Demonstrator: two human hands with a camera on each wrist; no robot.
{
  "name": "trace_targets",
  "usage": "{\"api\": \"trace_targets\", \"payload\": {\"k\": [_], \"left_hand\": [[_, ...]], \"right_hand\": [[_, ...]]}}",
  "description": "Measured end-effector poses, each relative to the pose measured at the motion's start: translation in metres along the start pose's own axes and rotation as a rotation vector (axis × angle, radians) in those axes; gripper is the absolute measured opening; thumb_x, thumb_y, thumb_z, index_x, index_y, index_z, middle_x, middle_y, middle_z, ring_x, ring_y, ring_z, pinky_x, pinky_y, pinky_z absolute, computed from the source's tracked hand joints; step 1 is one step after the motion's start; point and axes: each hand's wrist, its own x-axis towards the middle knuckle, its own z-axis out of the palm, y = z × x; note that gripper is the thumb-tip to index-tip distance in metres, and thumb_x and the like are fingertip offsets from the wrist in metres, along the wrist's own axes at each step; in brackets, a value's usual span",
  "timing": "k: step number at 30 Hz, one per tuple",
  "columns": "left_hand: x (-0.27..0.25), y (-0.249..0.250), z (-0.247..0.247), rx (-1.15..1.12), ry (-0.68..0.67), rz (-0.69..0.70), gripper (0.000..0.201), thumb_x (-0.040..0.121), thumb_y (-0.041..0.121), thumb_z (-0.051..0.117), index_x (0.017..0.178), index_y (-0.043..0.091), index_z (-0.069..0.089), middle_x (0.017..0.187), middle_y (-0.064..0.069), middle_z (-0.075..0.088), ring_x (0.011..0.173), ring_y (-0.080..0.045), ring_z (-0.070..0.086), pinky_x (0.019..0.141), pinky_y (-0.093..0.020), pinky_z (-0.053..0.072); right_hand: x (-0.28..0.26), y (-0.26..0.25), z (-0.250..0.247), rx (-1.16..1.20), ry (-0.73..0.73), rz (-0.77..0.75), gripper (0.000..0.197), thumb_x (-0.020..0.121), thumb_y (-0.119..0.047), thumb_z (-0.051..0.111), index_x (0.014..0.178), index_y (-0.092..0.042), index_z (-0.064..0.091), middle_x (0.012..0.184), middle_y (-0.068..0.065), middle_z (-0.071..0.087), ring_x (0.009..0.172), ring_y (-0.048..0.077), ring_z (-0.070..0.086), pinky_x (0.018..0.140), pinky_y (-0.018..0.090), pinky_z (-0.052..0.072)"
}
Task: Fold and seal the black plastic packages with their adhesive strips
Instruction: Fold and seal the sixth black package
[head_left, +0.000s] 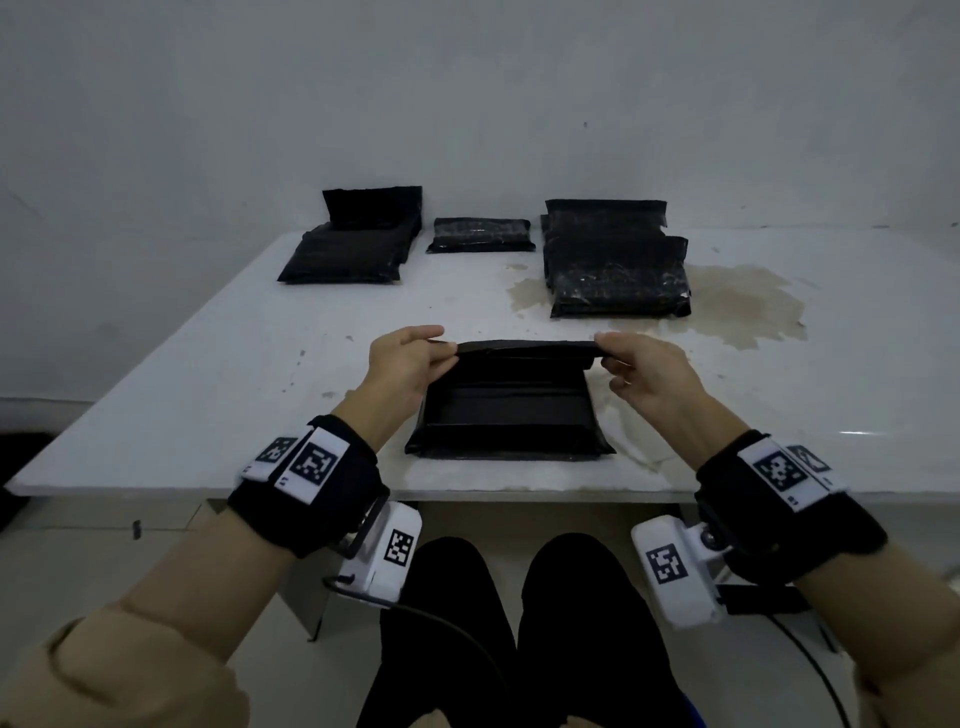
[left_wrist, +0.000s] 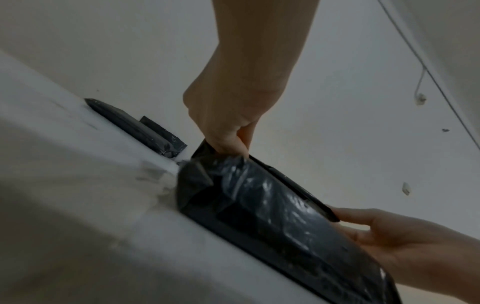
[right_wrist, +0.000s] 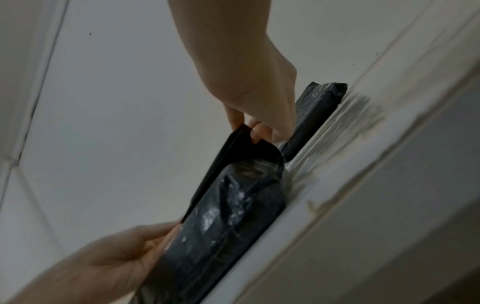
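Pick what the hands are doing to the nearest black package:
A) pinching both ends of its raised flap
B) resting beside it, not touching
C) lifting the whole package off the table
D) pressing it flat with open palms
A: the left hand and right hand each pinch one end of the flap, held up above the package, which lies on the table.

Dim flat light; wrist views blurred, edges warped.

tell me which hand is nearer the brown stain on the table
Right. The right hand pinches the flap of the near package just in front of the brown stain; the left hand pinches the flap's other end, farther from the stain.
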Motion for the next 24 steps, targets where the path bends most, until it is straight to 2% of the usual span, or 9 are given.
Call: {"api": "trace_targets", "payload": {"k": [2,4,6,8,10,13,15,20,24], "left_hand": [[-0.003,-0.005,-0.002,-0.017,0.024,-0.018,0.026,0.084,-0.016,0.054,0.105,-0.002,0.056,0.09,-0.01,0.054,0.081,-0.016,0.06,0.078,-0.022,0.052],[-0.005,-0.009,-0.003,-0.026,0.04,-0.017,0.027,0.083,-0.017,0.054,0.105,-0.001,0.056,0.091,-0.009,0.053,0.082,-0.016,0.059,0.081,-0.022,0.05],[-0.006,-0.009,-0.003,-0.019,0.041,-0.012,0.028,0.083,-0.017,0.053,0.106,-0.001,0.056,0.092,-0.01,0.053,0.082,-0.016,0.059,0.079,-0.022,0.051],[-0.006,-0.008,-0.003,-0.005,0.039,-0.014,0.028,0.083,-0.017,0.053,0.105,0.0,0.056,0.094,-0.011,0.053,0.082,-0.017,0.06,0.074,-0.022,0.053],[-0.007,-0.008,-0.003,0.004,0.043,-0.014,0.028,0.083,-0.017,0.053,0.104,0.0,0.056,0.093,-0.012,0.053,0.082,-0.017,0.06,0.071,-0.022,0.054],[-0.009,-0.006,-0.004,0.008,0.057,-0.013,0.024,0.083,-0.017,0.053,0.101,0.0,0.056,0.086,-0.011,0.055,0.08,-0.016,0.06,0.079,-0.024,0.052],[-0.011,-0.005,-0.006,0.033,0.05,-0.001,0.018,0.084,-0.014,0.054,0.091,0.002,0.057,0.085,-0.01,0.056,0.079,-0.016,0.06,0.081,-0.026,0.054],[-0.018,-0.002,-0.015,0.151,0.048,0.049,0.002,0.089,0.002,0.059,0.088,0.004,0.057,0.082,-0.011,0.061,0.067,-0.017,0.066,0.062,-0.021,0.057],[-0.023,-0.009,-0.021,0.206,0.105,0.1,0.005,0.088,0.003,0.059,0.083,0.003,0.058,0.077,-0.01,0.06,0.061,-0.015,0.065,0.058,-0.018,0.056]], "right_hand": [[-0.004,0.0,-0.001,0.014,-0.024,0.052,0.013,0.084,0.002,0.06,0.08,-0.009,0.053,0.07,0.004,0.052,0.055,0.009,0.046,0.04,0.016,0.035],[-0.01,0.001,0.0,0.005,-0.064,0.111,0.015,0.088,-0.003,0.058,0.077,-0.01,0.05,0.067,0.005,0.049,0.053,0.011,0.044,0.042,0.017,0.035],[-0.015,0.004,0.001,-0.023,-0.095,0.151,0.014,0.088,-0.012,0.061,0.077,-0.011,0.052,0.064,0.004,0.049,0.05,0.011,0.044,0.042,0.018,0.037],[-0.015,0.006,0.002,-0.047,-0.107,0.144,0.014,0.087,-0.006,0.061,0.08,-0.012,0.049,0.065,0.004,0.049,0.047,0.009,0.047,0.04,0.017,0.039],[-0.015,0.007,0.003,-0.023,-0.082,0.119,0.022,0.085,0.006,0.056,0.086,-0.013,0.045,0.072,0.006,0.052,0.054,0.01,0.052,0.044,0.017,0.043],[-0.018,0.01,0.002,0.07,-0.066,0.094,0.025,0.088,0.01,0.046,0.086,-0.015,0.046,0.079,0.008,0.053,0.066,0.015,0.053,0.057,0.021,0.046],[-0.022,0.013,0.003,0.077,-0.067,0.056,0.027,0.09,0.01,0.04,0.084,-0.014,0.049,0.08,0.008,0.052,0.069,0.016,0.053,0.06,0.021,0.047],[-0.029,0.024,0.009,0.038,-0.018,-0.051,0.034,0.09,0.01,0.034,0.076,-0.008,0.06,0.078,0.005,0.055,0.063,0.009,0.046,0.052,0.01,0.047],[-0.036,0.031,0.018,0.05,0.059,-0.118,0.033,0.091,0.005,0.038,0.075,-0.008,0.063,0.069,0.0,0.053,0.057,0.006,0.043,0.052,0.011,0.045]]}}
